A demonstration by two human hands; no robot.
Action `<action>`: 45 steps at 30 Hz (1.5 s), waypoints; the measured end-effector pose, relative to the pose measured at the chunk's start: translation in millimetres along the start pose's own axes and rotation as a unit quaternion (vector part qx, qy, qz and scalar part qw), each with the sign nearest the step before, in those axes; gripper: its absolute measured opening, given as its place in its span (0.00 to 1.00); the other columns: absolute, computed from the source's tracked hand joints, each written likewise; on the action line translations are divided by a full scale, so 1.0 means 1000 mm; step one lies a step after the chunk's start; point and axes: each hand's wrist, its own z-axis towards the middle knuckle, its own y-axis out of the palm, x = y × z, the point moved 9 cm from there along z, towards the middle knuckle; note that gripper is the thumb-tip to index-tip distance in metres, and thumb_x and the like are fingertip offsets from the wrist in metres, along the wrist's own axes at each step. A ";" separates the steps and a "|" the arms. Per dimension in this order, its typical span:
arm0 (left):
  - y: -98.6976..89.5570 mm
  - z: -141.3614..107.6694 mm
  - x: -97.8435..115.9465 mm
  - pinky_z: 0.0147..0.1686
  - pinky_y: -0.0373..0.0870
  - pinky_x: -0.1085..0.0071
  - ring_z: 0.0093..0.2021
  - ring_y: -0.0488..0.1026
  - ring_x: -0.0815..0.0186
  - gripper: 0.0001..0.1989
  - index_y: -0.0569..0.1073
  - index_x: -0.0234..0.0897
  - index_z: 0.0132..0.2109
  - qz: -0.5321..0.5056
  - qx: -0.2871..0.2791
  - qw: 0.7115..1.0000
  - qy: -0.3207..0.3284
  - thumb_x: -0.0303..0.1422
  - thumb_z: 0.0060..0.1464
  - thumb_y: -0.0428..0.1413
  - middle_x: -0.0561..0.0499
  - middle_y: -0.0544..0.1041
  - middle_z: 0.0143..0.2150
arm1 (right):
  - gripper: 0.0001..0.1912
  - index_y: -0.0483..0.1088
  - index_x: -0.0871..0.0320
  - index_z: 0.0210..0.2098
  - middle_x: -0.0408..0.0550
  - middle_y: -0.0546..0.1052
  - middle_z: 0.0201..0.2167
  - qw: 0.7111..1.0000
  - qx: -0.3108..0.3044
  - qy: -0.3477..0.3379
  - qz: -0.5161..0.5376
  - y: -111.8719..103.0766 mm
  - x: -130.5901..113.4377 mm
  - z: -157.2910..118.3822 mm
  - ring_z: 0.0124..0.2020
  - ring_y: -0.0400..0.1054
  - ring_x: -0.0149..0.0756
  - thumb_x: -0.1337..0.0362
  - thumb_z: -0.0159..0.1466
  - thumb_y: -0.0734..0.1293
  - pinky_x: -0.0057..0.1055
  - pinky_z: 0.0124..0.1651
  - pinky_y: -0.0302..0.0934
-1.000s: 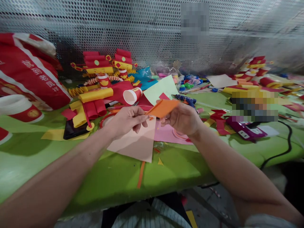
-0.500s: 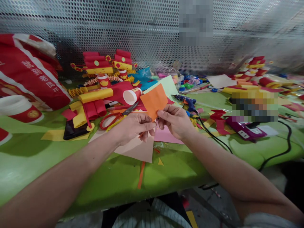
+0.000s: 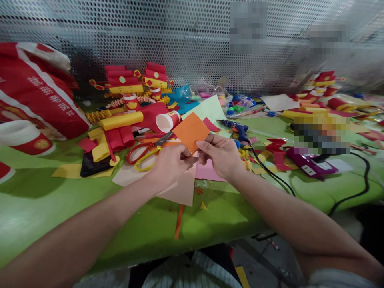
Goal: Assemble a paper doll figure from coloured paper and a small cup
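Note:
An orange square of paper (image 3: 191,131) is held up over the middle of the table, one corner pointing upward. My right hand (image 3: 220,154) pinches its lower right edge between thumb and fingers. At the lower corner, my left hand (image 3: 172,164) has thumb and finger pressed together on the paper; its other fingers are curled out of sight. Scissors with red handles (image 3: 139,154) and yellow-handled ones (image 3: 147,158) lie left of the left hand. Below both hands is a light pink sheet (image 3: 180,192), and a pink sheet (image 3: 207,172) is partly covered by the right hand.
A blue glue gun (image 3: 235,127) with a black cord lies to the right, near a purple power strip (image 3: 312,163). Paper cups (image 3: 168,121), red-and-yellow paper figures (image 3: 123,82) and a dark phone (image 3: 99,165) are at left. An orange strip (image 3: 179,222) lies near the front edge.
The orange paper has turned flatter toward me and shifted slightly down and left. My left hand has moved a little right, its fingers more closed, uncovering more of the yellow scissor handles.

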 end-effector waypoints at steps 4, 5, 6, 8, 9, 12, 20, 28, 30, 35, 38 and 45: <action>0.005 -0.001 -0.004 0.24 0.61 0.74 0.22 0.66 0.72 0.08 0.66 0.34 0.23 -0.097 -0.031 0.995 -0.008 0.31 0.46 0.56 0.55 0.71 0.21 | 0.15 0.67 0.60 0.22 0.37 0.68 0.10 1.000 -0.005 -0.008 0.015 -0.001 -0.003 0.000 0.10 0.60 0.24 0.55 0.48 0.71 0.22 0.14 0.57; 0.012 -0.002 -0.005 0.25 0.63 0.74 0.23 0.68 0.72 0.07 0.67 0.34 0.25 -0.150 -0.072 0.986 -0.012 0.31 0.47 0.56 0.54 0.72 0.23 | 0.15 0.67 0.59 0.21 0.37 0.67 0.10 1.000 -0.003 -0.011 0.018 -0.002 -0.004 0.001 0.11 0.61 0.24 0.55 0.48 0.72 0.22 0.14 0.56; 0.018 -0.003 -0.005 0.27 0.64 0.74 0.24 0.70 0.71 0.06 0.68 0.34 0.28 -0.206 -0.118 0.971 -0.017 0.32 0.48 0.55 0.53 0.74 0.25 | 0.15 0.66 0.59 0.21 0.36 0.67 0.10 1.000 -0.001 -0.013 0.020 -0.003 -0.005 0.001 0.11 0.61 0.24 0.54 0.48 0.72 0.22 0.14 0.56; 0.029 -0.007 -0.003 0.29 0.67 0.71 0.27 0.72 0.70 0.08 0.70 0.33 0.33 -0.291 -0.199 0.935 -0.025 0.34 0.52 0.52 0.50 0.75 0.29 | 0.16 0.65 0.59 0.20 0.36 0.66 0.10 1.000 0.005 -0.013 0.023 -0.006 -0.007 0.002 0.11 0.61 0.24 0.54 0.47 0.72 0.22 0.14 0.55; 0.031 -0.009 -0.002 0.30 0.68 0.71 0.27 0.73 0.70 0.09 0.70 0.33 0.35 -0.312 -0.222 0.923 -0.027 0.34 0.53 0.51 0.49 0.76 0.31 | 0.17 0.64 0.58 0.19 0.36 0.65 0.10 1.000 0.007 -0.011 0.025 -0.007 -0.007 0.002 0.11 0.61 0.24 0.54 0.47 0.72 0.22 0.13 0.55; 0.030 -0.009 -0.004 0.31 0.68 0.70 0.27 0.73 0.70 0.08 0.71 0.33 0.34 -0.309 -0.224 0.924 -0.034 0.33 0.54 0.50 0.49 0.76 0.32 | 0.17 0.65 0.59 0.20 0.36 0.67 0.11 0.999 0.010 0.000 0.033 -0.008 -0.006 0.002 0.11 0.60 0.24 0.54 0.45 0.73 0.22 0.13 0.54; 0.027 -0.007 -0.004 0.28 0.67 0.74 0.24 0.72 0.73 0.05 0.68 0.33 0.28 -0.238 -0.172 0.955 -0.050 0.28 0.52 0.53 0.52 0.75 0.26 | 0.16 0.66 0.59 0.20 0.36 0.66 0.09 0.998 0.017 0.012 0.051 -0.005 -0.004 0.001 0.09 0.60 0.24 0.55 0.44 0.74 0.22 0.12 0.53; 0.026 -0.002 -0.010 0.25 0.66 0.75 0.22 0.72 0.72 0.07 0.66 0.33 0.25 -0.197 -0.134 0.969 -0.060 0.27 0.47 0.57 0.54 0.73 0.21 | 0.18 0.66 0.59 0.20 0.36 0.67 0.08 0.999 0.021 0.015 0.044 -0.003 -0.004 0.001 0.09 0.60 0.24 0.53 0.43 0.74 0.22 0.13 0.55; 0.023 -0.001 -0.009 0.24 0.66 0.75 0.22 0.72 0.71 0.08 0.66 0.34 0.24 -0.179 -0.117 0.976 -0.049 0.28 0.47 0.57 0.55 0.72 0.21 | 0.18 0.66 0.59 0.20 0.36 0.68 0.09 0.999 0.023 0.014 0.039 -0.004 -0.004 0.001 0.09 0.60 0.24 0.53 0.43 0.73 0.22 0.13 0.56; 0.015 -0.001 -0.008 0.21 0.61 0.77 0.19 0.69 0.73 0.10 0.64 0.35 0.23 -0.128 -0.065 0.989 -0.036 0.29 0.45 0.58 0.58 0.69 0.18 | 0.18 0.65 0.59 0.19 0.37 0.68 0.09 0.999 0.020 0.009 0.034 -0.004 -0.004 0.001 0.10 0.61 0.25 0.54 0.44 0.73 0.22 0.13 0.56; 0.016 -0.003 -0.007 0.24 0.64 0.75 0.21 0.69 0.72 0.09 0.65 0.34 0.25 -0.187 -0.095 0.977 -0.033 0.31 0.46 0.58 0.56 0.70 0.21 | 0.18 0.63 0.59 0.19 0.37 0.67 0.09 0.999 0.012 0.002 0.041 -0.005 -0.007 0.001 0.11 0.63 0.26 0.54 0.45 0.73 0.22 0.13 0.57; 0.028 -0.009 -0.005 0.30 0.68 0.72 0.24 0.71 0.72 0.08 0.71 0.32 0.34 -0.297 -0.221 0.928 -0.036 0.32 0.54 0.51 0.50 0.76 0.30 | 0.18 0.63 0.58 0.19 0.37 0.68 0.12 0.998 0.019 -0.002 0.068 -0.011 -0.012 0.004 0.10 0.62 0.24 0.55 0.43 0.74 0.20 0.12 0.55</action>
